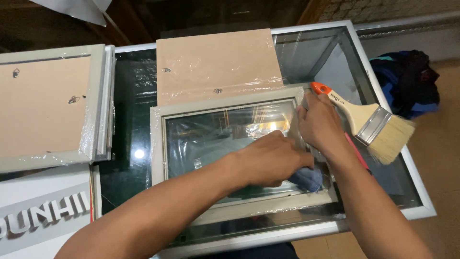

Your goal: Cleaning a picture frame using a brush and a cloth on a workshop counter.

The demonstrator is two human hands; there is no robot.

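Observation:
A grey picture frame (158, 144) with a glass pane lies face down on a glass-topped counter. My left hand (270, 160) presses a blue cloth (306, 178) onto the pane near the frame's right side. Resting on the frame's right edge, my right hand (321, 122) grips a wide paintbrush (369, 122) with a wooden handle, orange tip and pale bristles that stick out to the right.
A brown backing board (215, 62) wrapped in clear plastic lies just behind the frame. Another frame with its backing (45, 105) sits at the left, above a white box (43, 216). The counter's metal rim (421, 201) runs along the right. Dark fabric (407, 81) lies on the floor.

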